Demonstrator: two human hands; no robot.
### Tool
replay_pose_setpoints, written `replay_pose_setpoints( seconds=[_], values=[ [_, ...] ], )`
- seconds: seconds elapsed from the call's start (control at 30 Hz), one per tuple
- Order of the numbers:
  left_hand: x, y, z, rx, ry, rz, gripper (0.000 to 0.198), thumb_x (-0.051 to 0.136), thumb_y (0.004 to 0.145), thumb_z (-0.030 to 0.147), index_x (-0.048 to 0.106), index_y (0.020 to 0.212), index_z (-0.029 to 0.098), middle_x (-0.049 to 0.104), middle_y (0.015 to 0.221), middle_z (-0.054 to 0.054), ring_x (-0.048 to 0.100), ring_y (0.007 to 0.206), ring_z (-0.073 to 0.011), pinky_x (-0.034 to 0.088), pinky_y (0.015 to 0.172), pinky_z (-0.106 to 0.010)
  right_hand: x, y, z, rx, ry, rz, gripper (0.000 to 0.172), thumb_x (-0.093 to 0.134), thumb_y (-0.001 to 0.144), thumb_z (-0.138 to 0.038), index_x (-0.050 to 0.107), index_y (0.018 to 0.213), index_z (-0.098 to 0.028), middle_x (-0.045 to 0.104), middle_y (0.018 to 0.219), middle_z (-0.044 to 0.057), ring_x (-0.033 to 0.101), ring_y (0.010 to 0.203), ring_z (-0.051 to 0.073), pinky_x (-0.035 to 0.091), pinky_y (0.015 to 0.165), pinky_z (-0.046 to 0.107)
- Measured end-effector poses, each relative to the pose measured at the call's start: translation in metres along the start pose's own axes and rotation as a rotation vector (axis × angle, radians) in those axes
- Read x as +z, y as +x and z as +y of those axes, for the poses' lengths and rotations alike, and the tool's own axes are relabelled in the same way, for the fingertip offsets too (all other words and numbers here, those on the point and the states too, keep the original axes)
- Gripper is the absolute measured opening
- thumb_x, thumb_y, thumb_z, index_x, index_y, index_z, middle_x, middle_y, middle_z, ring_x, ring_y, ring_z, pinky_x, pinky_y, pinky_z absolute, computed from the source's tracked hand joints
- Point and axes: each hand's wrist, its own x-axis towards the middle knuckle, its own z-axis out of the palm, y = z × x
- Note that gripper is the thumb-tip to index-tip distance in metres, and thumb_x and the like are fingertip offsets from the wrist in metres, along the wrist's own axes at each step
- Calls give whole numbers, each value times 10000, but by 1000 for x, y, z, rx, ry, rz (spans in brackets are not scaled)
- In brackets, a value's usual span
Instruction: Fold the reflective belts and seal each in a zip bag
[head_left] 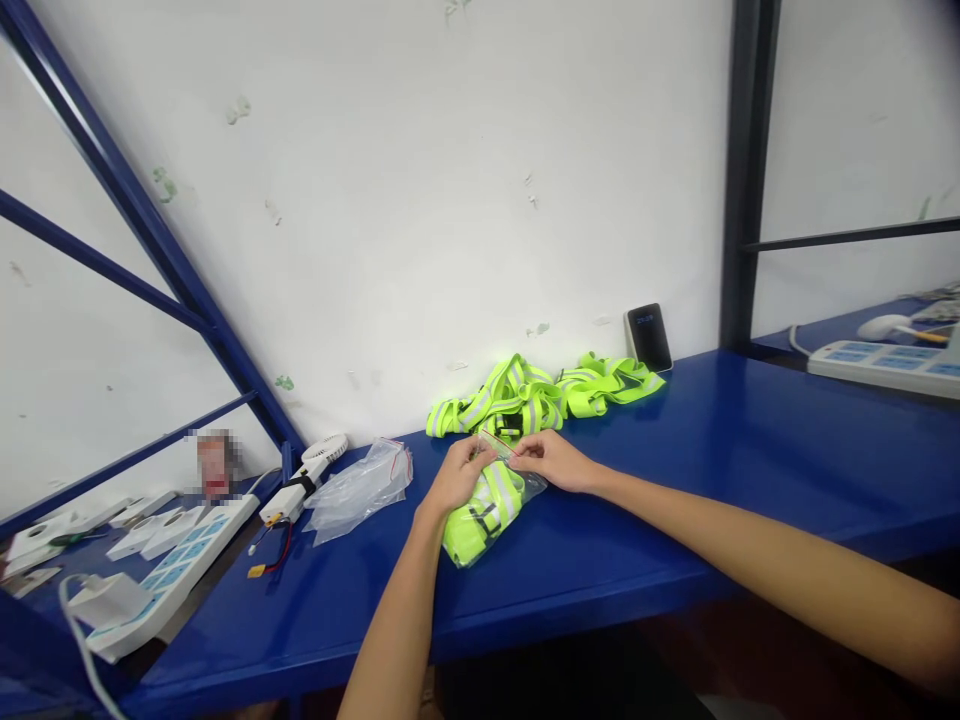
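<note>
1 clear bag (484, 520) near desk's (750, 440) front edge | left hand (452, 477), right hand (559, 462) pinch its mouth | likely light, soft, slippery; hold there

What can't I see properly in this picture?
All in the head view:
1. Parts of the clear bag's top edge: covered by fingers of the left hand and right hand.
2. The digits on the black-screened device: too small to read.
3. The end of the power strip at far right: cut off by the picture's edge.
4. The pixelated thing at left: blurred into squares.
</note>
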Motion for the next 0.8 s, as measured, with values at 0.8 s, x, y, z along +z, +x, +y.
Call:
replay_pose_setpoints(
  seconds=[0.8],
  values=[
    [4, -8, 15, 78, 175, -9, 322, 258, 977, 447, 421, 852, 198, 433, 740, 28, 406, 675, -128, 339, 670, -261, 10, -2, -9, 169, 259, 102, 345, 735, 664, -469, 672, 734, -137, 541, 588, -28, 430, 544, 100, 316, 534, 233]
  ],
)
